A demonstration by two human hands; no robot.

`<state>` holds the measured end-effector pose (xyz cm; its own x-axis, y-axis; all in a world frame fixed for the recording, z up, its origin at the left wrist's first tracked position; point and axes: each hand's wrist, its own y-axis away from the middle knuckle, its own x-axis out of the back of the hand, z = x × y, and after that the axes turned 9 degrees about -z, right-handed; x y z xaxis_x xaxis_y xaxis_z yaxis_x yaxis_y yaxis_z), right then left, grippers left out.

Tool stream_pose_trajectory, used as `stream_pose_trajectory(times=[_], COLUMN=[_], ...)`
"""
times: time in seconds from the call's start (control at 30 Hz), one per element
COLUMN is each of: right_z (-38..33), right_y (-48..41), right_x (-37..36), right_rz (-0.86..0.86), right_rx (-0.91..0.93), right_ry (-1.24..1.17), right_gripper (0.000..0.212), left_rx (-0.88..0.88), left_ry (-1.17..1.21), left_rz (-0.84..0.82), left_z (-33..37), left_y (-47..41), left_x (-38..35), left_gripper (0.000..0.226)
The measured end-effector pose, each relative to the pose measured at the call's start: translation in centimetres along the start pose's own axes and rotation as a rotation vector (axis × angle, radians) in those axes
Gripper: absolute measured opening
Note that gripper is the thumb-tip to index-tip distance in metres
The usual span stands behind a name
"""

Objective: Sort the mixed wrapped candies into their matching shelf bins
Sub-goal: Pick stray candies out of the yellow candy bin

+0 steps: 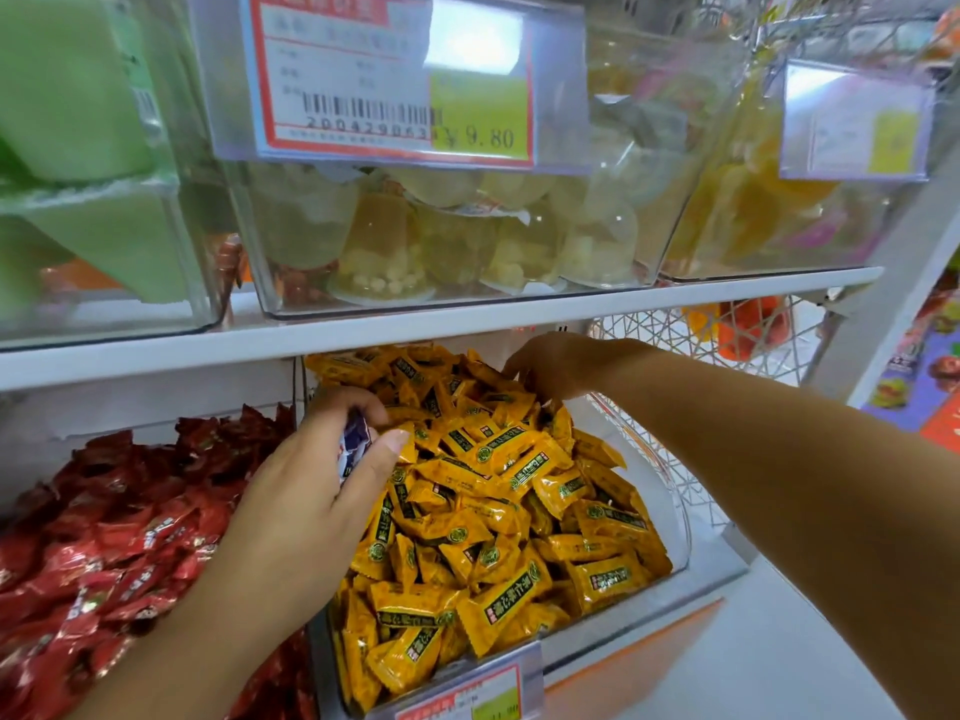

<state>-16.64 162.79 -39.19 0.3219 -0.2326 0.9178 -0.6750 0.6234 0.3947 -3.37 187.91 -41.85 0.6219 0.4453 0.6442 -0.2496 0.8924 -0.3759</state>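
Observation:
A clear bin point(670, 491) on the lower shelf is heaped with several yellow wrapped candies point(498, 480). To its left lies a pile of red wrapped candies point(119, 537). My left hand point(317, 470) hovers over the yellow bin's left edge, fingers curled round a blue-and-white wrapped candy point(353, 444). My right hand point(556, 366) reaches deep into the back of the yellow bin, its fingers bent down among the yellow candies; whether it holds one is hidden.
The white upper shelf point(467, 319) hangs just above my right hand. On it stand clear bins of jelly cups point(441, 241) and green packs point(78, 148), with a price tag point(395, 75). A white wire basket point(701, 335) sits right of the yellow bin.

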Motion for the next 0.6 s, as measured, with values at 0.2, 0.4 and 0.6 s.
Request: stream_pose_trajectory(times=[0.2,0.4,0.6], right_z=[0.8,1.3,1.0], right_y=[0.5,3.5,5.7], right_x=[-1.3,-0.7,-0.1], right_rz=[0.164,0.286,0.378], right_rx=[0.040,0.087,0.149], right_ry=[-0.170,-0.442,-0.758], right_gripper=[0.034,0.027,0.025], left_rx=[0.000,-0.005,0.001], left_ry=[-0.003,-0.006,0.032], left_rz=[-0.007,-0.010,0.006], left_z=[-0.1,-0.2,0.2], left_y=[0.1,0.1,0.1], left_x=[0.0,-0.1,0.1], left_gripper=[0.009,0.010,0.007])
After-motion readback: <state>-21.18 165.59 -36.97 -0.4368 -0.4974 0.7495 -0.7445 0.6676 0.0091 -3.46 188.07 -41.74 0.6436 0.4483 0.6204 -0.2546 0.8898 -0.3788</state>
